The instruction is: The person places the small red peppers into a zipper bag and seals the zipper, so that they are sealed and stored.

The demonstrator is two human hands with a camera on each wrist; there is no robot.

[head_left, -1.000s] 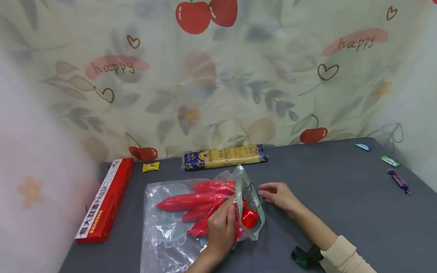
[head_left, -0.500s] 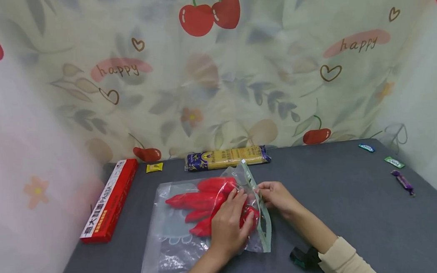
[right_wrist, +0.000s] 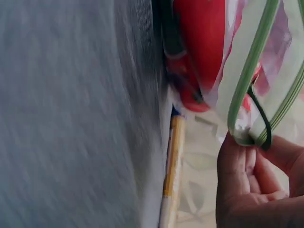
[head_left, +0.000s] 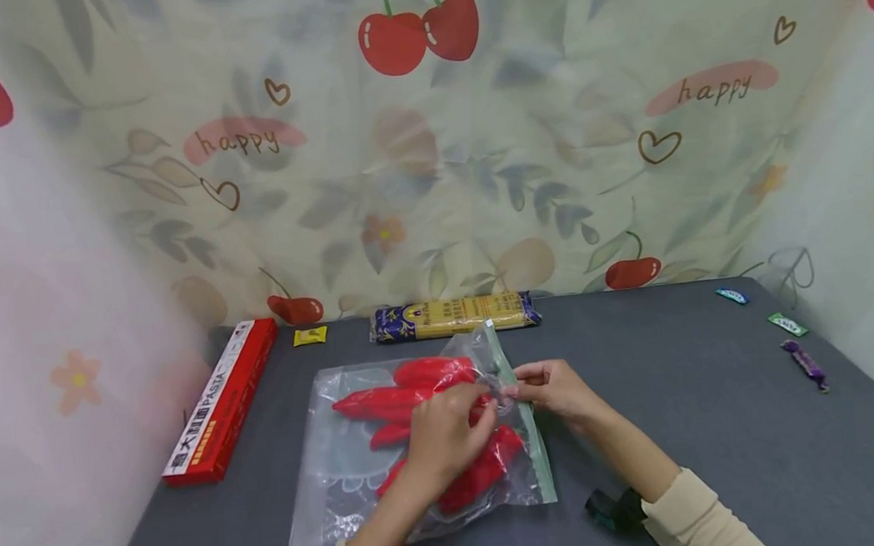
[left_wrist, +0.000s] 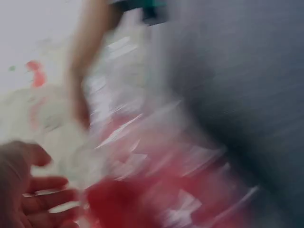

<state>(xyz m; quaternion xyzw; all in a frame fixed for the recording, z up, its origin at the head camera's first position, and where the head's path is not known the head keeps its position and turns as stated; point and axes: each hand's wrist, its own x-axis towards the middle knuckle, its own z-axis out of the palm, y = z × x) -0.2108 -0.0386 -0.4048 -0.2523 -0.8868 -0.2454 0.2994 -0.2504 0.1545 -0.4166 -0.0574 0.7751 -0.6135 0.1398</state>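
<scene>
A clear zip bag (head_left: pixel 312 514) lies on the table with several long red peppers (head_left: pixel 385 401) inside and a pale green zip strip along its right end. My right hand (head_left: pixel 560 392) pinches the rim at that end between thumb and fingers. In the right wrist view, a dark green stem (right_wrist: pixel 260 111) pokes up at the bag's mouth, close to my right fingertips. My left hand (head_left: pixel 447 435) is over the peppers, its fingers bent near the mouth. The blurred left wrist view shows the left fingers (left_wrist: pixel 47 199) loose beside the bag, thumb apart.
A red pasta box (head_left: pixel 223 403) stands at the left, and a yellow candy (head_left: pixel 310 336) lies near it. Behind the bag is a yellow-and-blue pasta packet (head_left: pixel 455 315). Small wrapped candies lie at the right, including a purple one (head_left: pixel 805 365).
My left hand flattened over the peppers, then lifted its fingers toward the mouth. My right hand came to the rim and took hold. The bag's green end now lies flatter, and the lower peppers show more.
</scene>
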